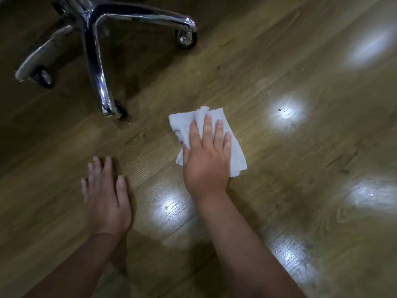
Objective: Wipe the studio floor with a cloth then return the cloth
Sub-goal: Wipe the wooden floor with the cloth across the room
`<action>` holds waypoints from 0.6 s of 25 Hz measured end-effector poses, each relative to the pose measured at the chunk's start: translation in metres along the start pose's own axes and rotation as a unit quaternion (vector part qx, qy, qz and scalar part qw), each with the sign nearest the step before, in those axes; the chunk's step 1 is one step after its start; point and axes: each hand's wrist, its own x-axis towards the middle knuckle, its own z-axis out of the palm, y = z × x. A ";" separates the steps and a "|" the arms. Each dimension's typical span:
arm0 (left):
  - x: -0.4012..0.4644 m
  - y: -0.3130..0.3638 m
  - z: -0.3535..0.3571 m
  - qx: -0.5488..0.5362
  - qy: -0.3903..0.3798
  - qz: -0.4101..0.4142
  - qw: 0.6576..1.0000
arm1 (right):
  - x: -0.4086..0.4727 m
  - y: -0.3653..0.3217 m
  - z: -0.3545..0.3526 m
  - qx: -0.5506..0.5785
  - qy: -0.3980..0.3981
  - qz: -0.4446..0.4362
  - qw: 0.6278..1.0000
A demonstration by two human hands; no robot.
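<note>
A white folded cloth (182,125) lies flat on the brown wooden floor (279,151) in the middle of the view. My right hand (207,155) presses on it with straight, spread fingers and covers its near half. My left hand (105,196) rests flat on the bare floor to the left of the cloth, fingers straight, holding nothing. Both forearms reach in from the bottom edge.
A chrome chair base (96,39) with castors stands at the upper left; its nearest castor (117,109) is a short way left of the cloth. Bright light reflections spot the floor boards to the right and below.
</note>
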 end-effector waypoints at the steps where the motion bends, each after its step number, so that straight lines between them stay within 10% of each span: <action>1: -0.001 0.001 -0.001 0.000 -0.004 0.001 1.000 | 0.000 0.000 -0.002 -0.003 0.002 0.003 1.000; 15: -0.001 0.006 -0.006 0.036 -0.050 0.117 0.991 | 0.000 0.000 0.001 -0.019 0.020 0.012 1.000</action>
